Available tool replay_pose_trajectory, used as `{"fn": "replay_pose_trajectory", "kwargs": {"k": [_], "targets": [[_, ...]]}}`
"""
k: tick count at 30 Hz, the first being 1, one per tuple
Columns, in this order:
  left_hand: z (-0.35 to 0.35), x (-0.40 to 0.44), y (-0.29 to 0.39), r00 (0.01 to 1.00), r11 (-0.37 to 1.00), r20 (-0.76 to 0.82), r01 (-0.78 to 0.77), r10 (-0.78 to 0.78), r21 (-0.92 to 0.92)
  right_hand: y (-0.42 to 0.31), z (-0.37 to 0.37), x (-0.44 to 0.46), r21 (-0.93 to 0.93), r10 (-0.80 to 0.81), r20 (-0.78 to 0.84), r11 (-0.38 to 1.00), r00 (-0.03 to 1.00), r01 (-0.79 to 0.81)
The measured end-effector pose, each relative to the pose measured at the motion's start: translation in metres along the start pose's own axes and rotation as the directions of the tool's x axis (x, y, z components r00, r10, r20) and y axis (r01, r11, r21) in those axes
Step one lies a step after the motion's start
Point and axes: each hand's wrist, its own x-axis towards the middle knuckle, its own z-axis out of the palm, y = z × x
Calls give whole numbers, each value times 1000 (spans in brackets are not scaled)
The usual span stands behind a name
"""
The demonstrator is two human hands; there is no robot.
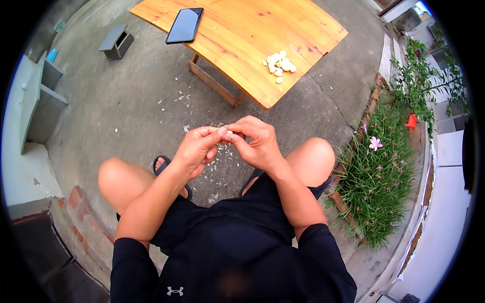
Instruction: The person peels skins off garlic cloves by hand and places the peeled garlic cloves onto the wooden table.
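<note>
Between my two hands, over my lap, is a small white garlic clove [230, 132], mostly covered by the fingertips. My left hand [199, 149] pinches it between thumb and forefinger, the other fingers curled in. My right hand [257, 144] is closed on it from the other side, thumb and fingertips meeting my left fingers. A small heap of pale cloves [279, 62] lies near the front right corner of the wooden table [237, 35], beyond my hands. Scattered white skins [217, 164] litter the concrete below.
A phone [185, 25] lies at the table's left edge. A small grey stool [117, 42] stands on the ground to the left. To the right runs a bed of grassy plants [376, 177] with pink flowers, edged with bricks. My knees are on both sides of my hands.
</note>
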Motion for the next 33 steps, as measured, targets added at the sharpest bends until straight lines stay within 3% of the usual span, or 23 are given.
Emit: {"fn": "replay_pose_trajectory", "kwargs": {"k": [5,6,9,12,14,17,24,33], "targets": [[-6,1,6,998,974,49,58,-48,-218,-25,-18,10,-96,-155,-179,986,972,139],[-12,4,2,998,966,30,57,-51,-254,-32,-28,19,-204,-245,-264,959,933,194],[-16,14,-8,994,944,-81,46,-76,-327,-20,-58,38,-347,-204,-481,938,853,28],[-12,15,-9,991,922,-109,35,-83,-385,1,-73,48,-416,-78,-474,898,877,-146],[-18,17,-13,998,898,-23,41,-57,-439,10,-72,53,-411,-88,-475,902,875,-133],[-6,8,-2,995,883,-38,64,-93,-466,16,-71,62,-497,-139,-444,860,885,-114],[-2,-3,13,971,811,237,129,13,-571,36,-69,76,-687,-313,-406,724,859,-61],[1,-15,27,954,794,286,109,85,-598,9,-66,67,-741,-369,-324,671,871,9]]}}
